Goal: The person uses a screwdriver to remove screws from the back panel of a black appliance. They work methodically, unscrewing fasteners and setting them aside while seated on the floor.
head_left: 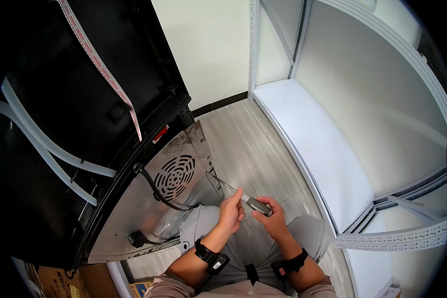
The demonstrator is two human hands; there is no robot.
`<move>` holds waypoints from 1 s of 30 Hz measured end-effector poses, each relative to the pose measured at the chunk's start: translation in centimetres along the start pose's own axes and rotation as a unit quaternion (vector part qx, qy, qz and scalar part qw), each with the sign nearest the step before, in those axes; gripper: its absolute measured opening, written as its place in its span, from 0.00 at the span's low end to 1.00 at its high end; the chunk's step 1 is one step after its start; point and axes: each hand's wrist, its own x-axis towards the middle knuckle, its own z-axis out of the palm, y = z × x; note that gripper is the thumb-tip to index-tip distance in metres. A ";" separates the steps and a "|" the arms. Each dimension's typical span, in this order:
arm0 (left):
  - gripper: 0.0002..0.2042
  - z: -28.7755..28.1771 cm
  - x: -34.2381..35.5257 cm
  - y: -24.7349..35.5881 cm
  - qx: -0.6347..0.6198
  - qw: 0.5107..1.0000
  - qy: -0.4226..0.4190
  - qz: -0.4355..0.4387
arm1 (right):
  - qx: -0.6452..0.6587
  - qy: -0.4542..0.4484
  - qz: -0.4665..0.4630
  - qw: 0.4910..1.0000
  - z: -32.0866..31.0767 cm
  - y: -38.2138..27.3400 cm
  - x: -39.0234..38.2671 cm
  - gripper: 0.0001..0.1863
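My left hand (229, 213) has its fingers closed on the metal shaft of a screwdriver (258, 205), while my right hand (271, 219) grips its grey handle. The screwdriver's far end touches or lies very close to the right edge of a stainless steel panel (124, 221); the exact contact is too small to tell. That panel has a round slotted vent (174, 176), a black cable (154, 184) and a black plug (136, 239) lower down. The panel adjoins a large black appliance body (59, 149) with pale hoses (49, 156) and a red-and-white strip (99, 64).
White metal shelving (313, 149) runs along the right. A white wall (203, 44) with dark skirting is at the back. Pale wood-look flooring (248, 134) shows between the shelving and appliance. Cardboard boxes (54, 280) sit at the lower left. My grey-trousered knees flank my hands.
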 end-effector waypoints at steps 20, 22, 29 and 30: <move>0.12 -0.8 0.5 -0.6 -0.034 0.999 -0.004 0.040 | 0.138 0.015 0.130 0.982 0.5 -0.3 -0.4 0.14; 0.11 -1.1 1.0 -0.7 -0.070 0.997 -0.009 0.025 | 0.241 0.005 0.256 0.936 0.1 -0.6 -0.3 0.14; 0.09 -1.4 1.1 -0.5 -0.092 0.996 -0.006 -0.001 | 0.183 -0.065 0.275 0.942 -0.3 -0.9 -0.3 0.15; 0.09 -1.4 1.1 -0.5 -0.088 0.996 -0.005 0.004 | 0.156 -0.056 0.223 0.961 -0.2 -0.3 -0.5 0.16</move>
